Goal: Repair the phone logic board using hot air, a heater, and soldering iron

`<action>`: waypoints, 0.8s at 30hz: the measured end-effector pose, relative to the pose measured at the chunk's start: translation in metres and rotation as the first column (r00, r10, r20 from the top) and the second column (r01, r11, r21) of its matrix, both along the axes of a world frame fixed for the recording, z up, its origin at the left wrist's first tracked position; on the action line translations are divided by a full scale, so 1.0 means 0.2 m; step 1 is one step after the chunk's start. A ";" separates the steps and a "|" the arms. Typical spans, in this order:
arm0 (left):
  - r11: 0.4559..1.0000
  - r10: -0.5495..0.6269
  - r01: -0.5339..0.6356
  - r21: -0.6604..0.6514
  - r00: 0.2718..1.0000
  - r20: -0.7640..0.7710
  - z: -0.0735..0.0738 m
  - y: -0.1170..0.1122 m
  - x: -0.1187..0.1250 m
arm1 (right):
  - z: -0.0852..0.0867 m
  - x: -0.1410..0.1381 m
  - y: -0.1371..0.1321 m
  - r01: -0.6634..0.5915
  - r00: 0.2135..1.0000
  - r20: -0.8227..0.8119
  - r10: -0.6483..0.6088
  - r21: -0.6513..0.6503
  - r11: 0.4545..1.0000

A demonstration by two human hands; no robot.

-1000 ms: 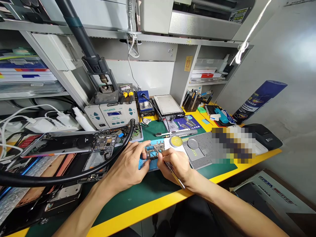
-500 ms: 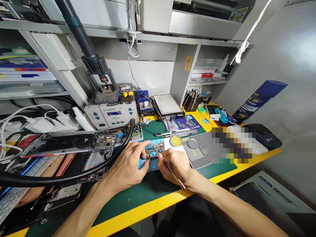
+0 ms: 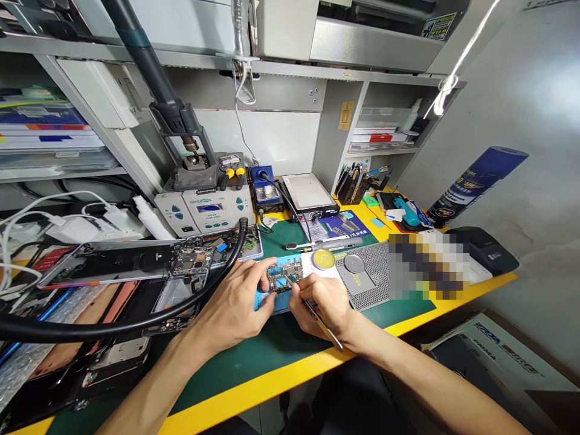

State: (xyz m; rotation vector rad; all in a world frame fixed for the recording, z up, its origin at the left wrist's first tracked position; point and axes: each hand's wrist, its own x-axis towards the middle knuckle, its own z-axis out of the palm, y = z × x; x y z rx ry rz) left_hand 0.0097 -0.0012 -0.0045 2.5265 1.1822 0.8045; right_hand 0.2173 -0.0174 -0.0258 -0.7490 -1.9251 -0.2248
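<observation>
Your left hand (image 3: 238,297) holds the left end of the circuit board (image 3: 285,273) between parted thumb and forefinger, on the blue pad (image 3: 283,304) atop the counter (image 3: 254,389). Your right hand (image 3: 324,301) pinches a slim metal tool (image 3: 325,327), its tip at the board (whether touching, you can't tell). A yellow-filled tin (image 3: 324,259) sits just beyond.

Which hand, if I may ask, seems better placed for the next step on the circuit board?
Probably the right hand: it holds a slim metal tool angled toward the circuit board, while the left hand seems to steady the board's left end.
</observation>
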 end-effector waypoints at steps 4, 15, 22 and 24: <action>1.000 0.001 -0.001 -0.003 1.000 -0.002 0.00 0.00 0.01 | 0.00 0.00 0.00 -0.005 1.000 0.003 0.005 -0.009 1.000; 1.000 0.009 -0.009 0.027 1.000 -0.001 0.01 0.02 0.01 | 0.06 0.02 -0.03 -0.019 0.988 -0.154 0.015 -0.029 0.999; 1.000 0.001 -0.001 -0.019 1.000 -0.001 -0.01 0.07 0.02 | 0.09 0.02 -0.01 0.032 0.962 -0.268 -0.058 -0.101 0.994; 0.999 0.001 -0.001 -0.036 1.000 -0.009 -0.02 0.08 0.02 | 0.07 0.03 0.00 0.015 0.951 -0.303 -0.057 -0.137 0.990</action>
